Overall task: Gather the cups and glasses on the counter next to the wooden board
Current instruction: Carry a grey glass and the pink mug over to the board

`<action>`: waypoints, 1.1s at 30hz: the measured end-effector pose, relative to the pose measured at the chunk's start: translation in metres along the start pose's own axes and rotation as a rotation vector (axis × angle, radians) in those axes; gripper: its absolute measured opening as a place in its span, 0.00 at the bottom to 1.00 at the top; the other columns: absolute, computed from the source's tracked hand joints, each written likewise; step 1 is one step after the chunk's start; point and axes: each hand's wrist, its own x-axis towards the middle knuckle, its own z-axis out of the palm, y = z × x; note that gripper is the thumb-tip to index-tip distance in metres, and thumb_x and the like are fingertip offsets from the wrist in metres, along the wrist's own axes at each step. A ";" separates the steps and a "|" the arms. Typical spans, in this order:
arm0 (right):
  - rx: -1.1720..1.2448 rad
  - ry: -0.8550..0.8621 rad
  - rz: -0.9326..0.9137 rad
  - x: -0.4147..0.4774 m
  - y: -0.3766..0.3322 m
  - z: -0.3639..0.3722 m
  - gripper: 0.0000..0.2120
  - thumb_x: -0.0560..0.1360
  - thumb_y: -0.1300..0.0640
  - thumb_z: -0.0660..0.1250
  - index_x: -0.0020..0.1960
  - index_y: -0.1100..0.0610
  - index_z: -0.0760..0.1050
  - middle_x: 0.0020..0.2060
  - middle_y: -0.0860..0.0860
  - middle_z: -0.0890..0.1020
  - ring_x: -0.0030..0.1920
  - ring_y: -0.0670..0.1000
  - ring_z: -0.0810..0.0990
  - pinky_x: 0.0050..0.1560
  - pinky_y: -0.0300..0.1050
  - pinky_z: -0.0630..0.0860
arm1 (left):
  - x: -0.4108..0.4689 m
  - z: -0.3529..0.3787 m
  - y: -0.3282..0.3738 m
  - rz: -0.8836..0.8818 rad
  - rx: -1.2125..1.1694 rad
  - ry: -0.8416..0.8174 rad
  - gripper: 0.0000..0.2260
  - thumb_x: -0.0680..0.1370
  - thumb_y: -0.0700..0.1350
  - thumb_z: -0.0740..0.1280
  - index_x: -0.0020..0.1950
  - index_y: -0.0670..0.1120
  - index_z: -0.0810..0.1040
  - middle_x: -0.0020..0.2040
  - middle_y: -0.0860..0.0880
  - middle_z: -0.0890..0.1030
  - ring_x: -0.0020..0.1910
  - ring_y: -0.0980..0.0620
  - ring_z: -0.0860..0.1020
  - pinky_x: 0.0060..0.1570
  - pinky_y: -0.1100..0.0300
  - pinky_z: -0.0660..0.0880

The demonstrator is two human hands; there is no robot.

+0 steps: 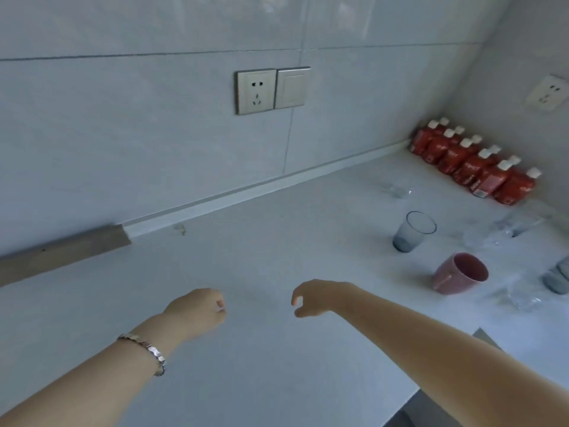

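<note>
Both hands, left (pixel 197 312) and right (pixel 320 297), hover empty with loosely curled grip over the pale worktop (pixel 261 257); a pink cup (pixel 458 274) and grey glass (pixel 412 231) stand well right, near red bottles (pixel 474 164)

Two bare forearms, no sleeves. Left wrist wears a silver link bracelet (pixel 144 352) of flat faceted segments. Right wrist bare, no rings visible on either hand.

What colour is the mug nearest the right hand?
Pink, inside and out; the mug shows in the head view.
</note>
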 end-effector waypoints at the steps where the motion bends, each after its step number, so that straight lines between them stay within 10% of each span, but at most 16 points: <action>1: 0.021 0.016 0.019 -0.007 0.032 -0.004 0.19 0.78 0.50 0.59 0.69 0.51 0.68 0.69 0.50 0.70 0.70 0.52 0.68 0.68 0.52 0.66 | 0.011 0.003 0.030 0.013 0.004 -0.007 0.11 0.77 0.47 0.61 0.57 0.48 0.77 0.61 0.49 0.78 0.61 0.49 0.75 0.61 0.58 0.71; 13: 0.427 0.501 0.534 -0.086 0.332 -0.001 0.28 0.73 0.45 0.64 0.70 0.54 0.65 0.68 0.54 0.68 0.68 0.57 0.66 0.66 0.51 0.66 | 0.097 0.044 0.269 0.106 0.046 -0.125 0.13 0.77 0.47 0.61 0.60 0.47 0.76 0.60 0.48 0.80 0.60 0.49 0.77 0.62 0.57 0.73; 20: 0.880 0.506 0.625 -0.057 0.342 0.032 0.50 0.64 0.38 0.72 0.75 0.53 0.51 0.68 0.57 0.66 0.66 0.60 0.72 0.61 0.54 0.72 | 0.123 0.063 0.314 0.095 0.054 -0.145 0.13 0.77 0.46 0.62 0.60 0.45 0.76 0.60 0.47 0.80 0.59 0.47 0.78 0.61 0.55 0.74; 30: 0.953 0.591 0.525 -0.064 0.353 0.050 0.41 0.60 0.46 0.77 0.65 0.56 0.62 0.61 0.51 0.71 0.60 0.55 0.74 0.52 0.47 0.75 | 0.187 0.055 0.436 0.217 -0.068 0.094 0.50 0.67 0.55 0.74 0.76 0.44 0.44 0.77 0.45 0.51 0.74 0.44 0.60 0.70 0.48 0.65; 33: 0.918 0.557 0.485 -0.070 0.356 0.052 0.41 0.61 0.47 0.77 0.67 0.54 0.62 0.61 0.50 0.70 0.59 0.54 0.74 0.48 0.43 0.72 | 0.200 0.063 0.449 0.196 -0.060 0.127 0.44 0.67 0.53 0.74 0.75 0.46 0.52 0.75 0.46 0.58 0.69 0.43 0.68 0.62 0.50 0.71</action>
